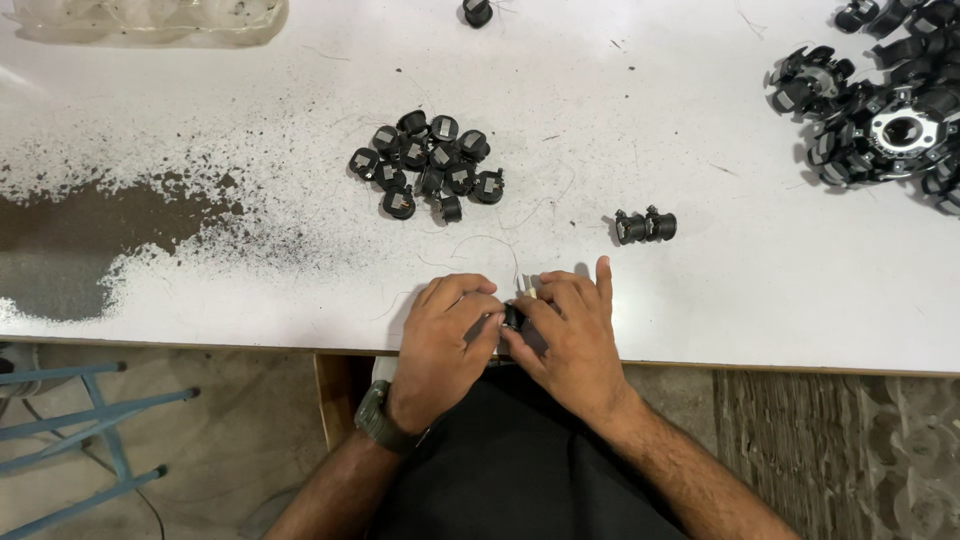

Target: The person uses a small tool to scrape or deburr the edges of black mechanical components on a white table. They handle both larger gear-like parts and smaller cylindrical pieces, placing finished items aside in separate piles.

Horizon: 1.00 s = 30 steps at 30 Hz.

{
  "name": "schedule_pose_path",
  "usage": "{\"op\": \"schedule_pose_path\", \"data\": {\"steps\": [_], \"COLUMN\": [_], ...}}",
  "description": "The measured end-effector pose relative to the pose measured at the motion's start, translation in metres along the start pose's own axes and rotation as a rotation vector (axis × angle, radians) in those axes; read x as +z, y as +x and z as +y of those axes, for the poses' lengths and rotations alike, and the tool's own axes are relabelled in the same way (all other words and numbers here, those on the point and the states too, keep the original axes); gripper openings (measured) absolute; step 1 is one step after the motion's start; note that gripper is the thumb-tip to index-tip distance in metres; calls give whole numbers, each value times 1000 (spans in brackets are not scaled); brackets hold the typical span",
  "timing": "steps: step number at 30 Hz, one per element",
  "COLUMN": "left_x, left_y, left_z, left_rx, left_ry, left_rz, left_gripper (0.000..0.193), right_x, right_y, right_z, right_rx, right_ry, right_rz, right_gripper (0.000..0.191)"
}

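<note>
Between both hands at the table (300, 270) edge: small black part (513, 317) pinched by left hand (445, 335) and right hand (565, 335), pressed together; could slip off the near edge, or snag its fine wire (497, 240)

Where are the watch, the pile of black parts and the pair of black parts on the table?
watch (376, 418): head view, on its dark band at the left wrist.
pile (428, 165): head view, on a middle part.
pair (645, 226): head view, where the two parts meet.
</note>
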State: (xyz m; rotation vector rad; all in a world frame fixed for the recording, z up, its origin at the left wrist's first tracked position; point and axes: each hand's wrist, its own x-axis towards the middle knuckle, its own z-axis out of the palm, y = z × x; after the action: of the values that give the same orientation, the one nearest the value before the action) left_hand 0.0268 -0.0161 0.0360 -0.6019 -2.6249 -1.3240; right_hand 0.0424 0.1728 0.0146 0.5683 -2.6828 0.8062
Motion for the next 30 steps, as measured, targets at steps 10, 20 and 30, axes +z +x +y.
{"op": "schedule_pose_path", "data": {"steps": [10, 20, 30], "left_x": [-1, -5, 8], "left_y": [-10, 3, -2], "left_z": [-11, -2, -2], "left_rx": [288, 7, -248], "left_ry": [326, -8, -236], "left_rz": [21, -13, -65], "left_gripper": [16, 8, 12], "right_x": [1, -7, -4], "right_y": [1, 2, -13], "right_z": [1, 2, 4], "right_rx": [53, -28, -31], "right_ry": [15, 2, 56], "right_rz": [28, -42, 145], "right_gripper": [35, 38, 35]}}
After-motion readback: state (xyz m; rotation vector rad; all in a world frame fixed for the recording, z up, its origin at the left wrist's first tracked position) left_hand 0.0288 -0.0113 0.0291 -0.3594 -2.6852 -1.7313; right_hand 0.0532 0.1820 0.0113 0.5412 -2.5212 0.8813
